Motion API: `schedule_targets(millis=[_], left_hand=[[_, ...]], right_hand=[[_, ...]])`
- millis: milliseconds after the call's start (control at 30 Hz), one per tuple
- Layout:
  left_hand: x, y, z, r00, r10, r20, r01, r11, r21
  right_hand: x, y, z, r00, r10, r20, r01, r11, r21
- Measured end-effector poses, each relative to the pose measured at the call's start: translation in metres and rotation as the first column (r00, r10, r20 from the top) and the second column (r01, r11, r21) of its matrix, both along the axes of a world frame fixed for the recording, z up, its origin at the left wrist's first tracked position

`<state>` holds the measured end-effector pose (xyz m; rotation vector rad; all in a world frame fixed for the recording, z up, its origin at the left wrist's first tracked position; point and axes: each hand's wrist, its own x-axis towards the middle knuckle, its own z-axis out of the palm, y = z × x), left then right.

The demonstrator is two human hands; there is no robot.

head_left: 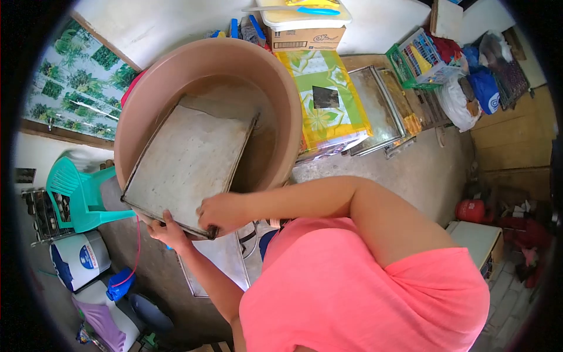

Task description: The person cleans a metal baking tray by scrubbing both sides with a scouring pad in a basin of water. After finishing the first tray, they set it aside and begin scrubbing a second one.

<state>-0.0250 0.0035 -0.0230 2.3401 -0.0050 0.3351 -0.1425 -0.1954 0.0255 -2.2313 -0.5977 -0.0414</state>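
Note:
A large flat metal baking tray (182, 158) leans in a big brown plastic basin (129, 135), its far end in murky water (261, 132) and its near end over the rim. My left hand (170, 232) grips the tray's near edge, thumb on top and fingers beneath. Close to the near right corner, my right hand (223, 211) presses on the tray's face with its fingers curled. Whatever lies under those fingers is hidden. Below the basin, another pale metal tray (217, 267) rests on the floor.
Right of the basin stands a box with a patterned cover (319, 100), beside more stacked trays (375, 108). Behind are a cardboard box (305, 40) and a lidded container with a blue-handled knife (316, 10). A green plastic chair (76, 193) and a white bucket (79, 261) are at left.

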Motion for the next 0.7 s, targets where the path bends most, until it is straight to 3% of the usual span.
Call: schedule_targets(millis=[67,100,200,233,333,367,400,467,533,567,667,700], left_hand=[[-0.005,-0.007,0.003,0.999,0.037,0.002,-0.037,0.999,0.008],[-0.004,-0.006,0.004,0.999,0.027,-0.016,-0.027,1.000,0.005],[0.004,0.004,0.003,0.996,-0.027,-0.081,0.027,1.000,-0.004],[0.008,0.011,0.001,0.993,-0.052,-0.109,0.052,0.999,-0.006],[0.003,0.004,-0.001,0.997,-0.014,-0.070,0.015,1.000,0.011],[0.000,-0.001,0.004,0.997,-0.019,-0.073,0.019,1.000,-0.001],[-0.002,-0.002,0.008,0.997,-0.023,-0.074,0.022,1.000,-0.012],[0.000,0.001,0.004,0.998,-0.020,-0.056,0.022,0.999,0.047],[0.002,0.001,0.002,1.000,-0.007,-0.015,0.008,0.999,0.052],[0.001,-0.001,0.000,1.000,0.009,0.012,-0.009,1.000,0.025],[-0.003,-0.002,0.002,1.000,0.020,-0.013,-0.020,1.000,-0.010],[-0.002,-0.001,0.003,0.999,0.015,-0.038,-0.016,1.000,-0.014]], right_hand=[[0.009,-0.034,-0.024,0.998,-0.059,0.002,0.058,0.986,-0.157],[0.010,-0.034,-0.022,0.993,-0.115,-0.024,0.111,0.983,-0.145],[0.004,0.018,0.008,0.997,0.072,0.008,-0.073,0.992,0.103],[-0.001,0.034,0.010,0.991,-0.044,0.125,0.032,0.995,0.096],[-0.005,0.005,0.011,1.000,0.013,-0.001,-0.013,0.998,0.065],[-0.005,-0.017,0.008,0.999,-0.026,-0.025,0.026,1.000,0.014],[0.013,-0.031,-0.037,0.996,-0.088,-0.033,0.086,0.994,-0.065],[0.017,-0.052,-0.035,0.967,-0.234,-0.099,0.222,0.968,-0.115],[0.014,-0.018,-0.010,0.988,-0.115,-0.100,0.104,0.988,-0.116],[0.001,-0.003,0.015,0.999,-0.024,-0.042,0.024,1.000,0.002],[-0.004,0.015,-0.001,0.999,-0.030,-0.021,0.034,0.976,0.217],[-0.001,-0.004,-0.010,0.996,-0.078,-0.046,0.083,0.989,0.120]])
